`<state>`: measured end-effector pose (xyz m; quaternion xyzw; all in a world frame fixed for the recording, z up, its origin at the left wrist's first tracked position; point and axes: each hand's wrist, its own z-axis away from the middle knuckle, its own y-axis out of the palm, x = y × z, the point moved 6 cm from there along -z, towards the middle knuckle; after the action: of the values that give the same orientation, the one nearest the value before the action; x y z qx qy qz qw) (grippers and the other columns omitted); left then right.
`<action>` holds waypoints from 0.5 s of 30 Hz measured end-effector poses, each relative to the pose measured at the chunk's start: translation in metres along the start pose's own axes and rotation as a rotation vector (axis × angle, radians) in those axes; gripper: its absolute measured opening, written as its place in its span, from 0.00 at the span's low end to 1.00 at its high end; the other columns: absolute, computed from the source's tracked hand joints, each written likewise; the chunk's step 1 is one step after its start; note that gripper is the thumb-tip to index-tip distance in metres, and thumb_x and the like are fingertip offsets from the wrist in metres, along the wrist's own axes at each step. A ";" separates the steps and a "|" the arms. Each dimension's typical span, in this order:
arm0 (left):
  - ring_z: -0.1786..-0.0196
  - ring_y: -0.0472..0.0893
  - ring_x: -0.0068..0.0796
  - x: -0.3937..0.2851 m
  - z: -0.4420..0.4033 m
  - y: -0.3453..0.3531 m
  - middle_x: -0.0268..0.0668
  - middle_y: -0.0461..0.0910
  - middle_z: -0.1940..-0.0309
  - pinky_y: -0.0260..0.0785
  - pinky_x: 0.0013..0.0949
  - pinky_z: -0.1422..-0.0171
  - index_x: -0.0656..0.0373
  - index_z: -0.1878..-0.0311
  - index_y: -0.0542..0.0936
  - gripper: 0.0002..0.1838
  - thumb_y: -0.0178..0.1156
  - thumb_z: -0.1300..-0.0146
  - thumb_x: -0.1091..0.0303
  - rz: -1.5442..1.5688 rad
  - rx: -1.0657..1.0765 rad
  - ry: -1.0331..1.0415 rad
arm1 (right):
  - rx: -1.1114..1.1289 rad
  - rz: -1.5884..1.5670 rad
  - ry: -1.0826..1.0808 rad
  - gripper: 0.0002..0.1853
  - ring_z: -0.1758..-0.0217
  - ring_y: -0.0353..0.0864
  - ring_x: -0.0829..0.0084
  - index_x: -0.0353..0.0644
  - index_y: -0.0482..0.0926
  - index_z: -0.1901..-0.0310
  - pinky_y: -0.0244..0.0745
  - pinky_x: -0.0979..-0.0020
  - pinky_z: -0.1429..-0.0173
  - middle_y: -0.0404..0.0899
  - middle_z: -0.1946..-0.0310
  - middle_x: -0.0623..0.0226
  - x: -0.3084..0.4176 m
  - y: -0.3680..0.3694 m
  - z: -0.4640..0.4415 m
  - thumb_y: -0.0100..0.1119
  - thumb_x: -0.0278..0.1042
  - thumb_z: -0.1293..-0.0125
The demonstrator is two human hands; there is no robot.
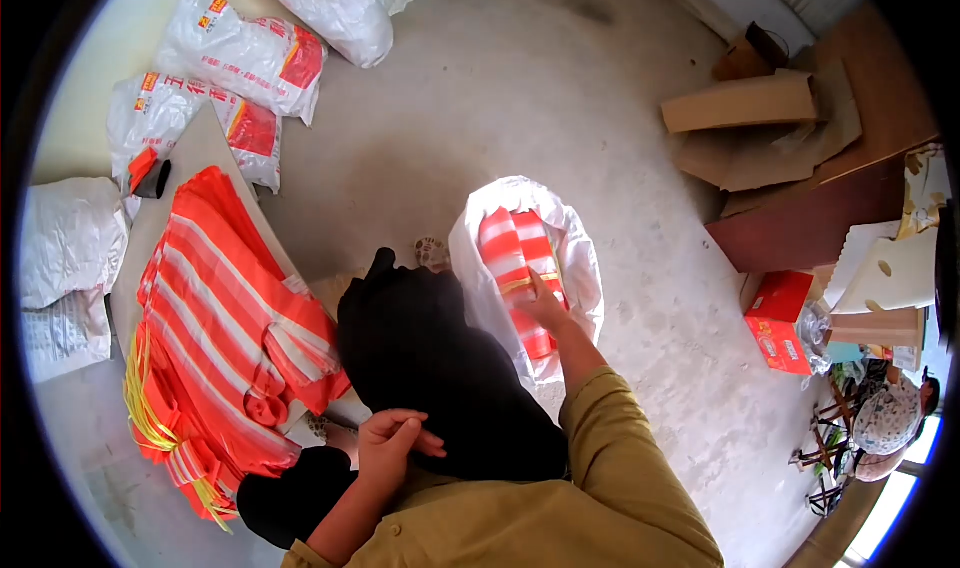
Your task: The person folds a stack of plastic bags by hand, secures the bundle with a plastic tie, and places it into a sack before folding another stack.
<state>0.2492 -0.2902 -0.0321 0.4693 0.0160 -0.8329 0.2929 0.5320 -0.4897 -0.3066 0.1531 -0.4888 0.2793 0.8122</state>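
Observation:
My right hand [545, 306] reaches into a white sack [585, 258] on the floor, its fingers closed on a folded red-and-white striped fabric bundle [508, 243]. A thin yellow band crosses the bundle near my fingertips. Over my black-clad lap, my left hand [392, 443] is loosely curled, with its fingers slightly apart and nothing visible in it. To the left, a spread pile of red-and-white striped fabric [225, 288] lies on a narrow table [205, 138]. Yellow strings [148, 393] hang from the pile's near left edge.
White printed plastic sacks [240, 58] lie at the upper left. An orange-and-black item [148, 173] sits at the table's far end. On the right are opened cardboard boxes [740, 103], a red box [778, 323] and another person [890, 418] farther off.

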 end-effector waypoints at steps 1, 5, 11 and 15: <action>0.69 0.89 0.42 -0.001 0.001 0.000 0.51 0.89 0.67 0.85 0.38 0.61 0.67 0.48 0.81 0.08 0.56 0.21 0.72 -0.001 0.000 0.002 | 0.008 -0.015 0.011 0.51 0.36 0.81 0.65 0.39 0.53 0.16 0.77 0.63 0.34 0.78 0.34 0.55 -0.005 0.002 0.000 0.73 0.35 0.38; 0.69 0.89 0.41 -0.002 0.000 0.000 0.51 0.89 0.67 0.85 0.38 0.61 0.66 0.49 0.81 0.08 0.56 0.21 0.73 -0.012 0.012 0.005 | -0.009 0.051 0.086 0.51 0.35 0.80 0.66 0.35 0.54 0.18 0.76 0.63 0.32 0.77 0.33 0.54 -0.029 0.003 -0.002 0.73 0.37 0.37; 0.69 0.90 0.41 0.000 0.001 0.000 0.51 0.89 0.68 0.85 0.38 0.61 0.67 0.48 0.81 0.08 0.56 0.21 0.73 -0.001 0.016 0.004 | 0.114 -0.085 0.177 0.43 0.38 0.82 0.66 0.33 0.64 0.23 0.76 0.64 0.35 0.82 0.39 0.58 -0.029 0.016 0.001 0.71 0.41 0.35; 0.69 0.90 0.41 -0.002 0.000 -0.001 0.51 0.89 0.67 0.86 0.38 0.61 0.68 0.48 0.81 0.08 0.56 0.22 0.74 0.003 0.024 0.016 | 0.026 -0.080 0.156 0.31 0.43 0.82 0.69 0.33 0.74 0.32 0.77 0.65 0.38 0.84 0.45 0.61 -0.066 0.014 -0.017 0.69 0.40 0.33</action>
<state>0.2492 -0.2885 -0.0305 0.4794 0.0075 -0.8289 0.2883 0.5116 -0.4896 -0.3735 0.1610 -0.4138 0.2641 0.8562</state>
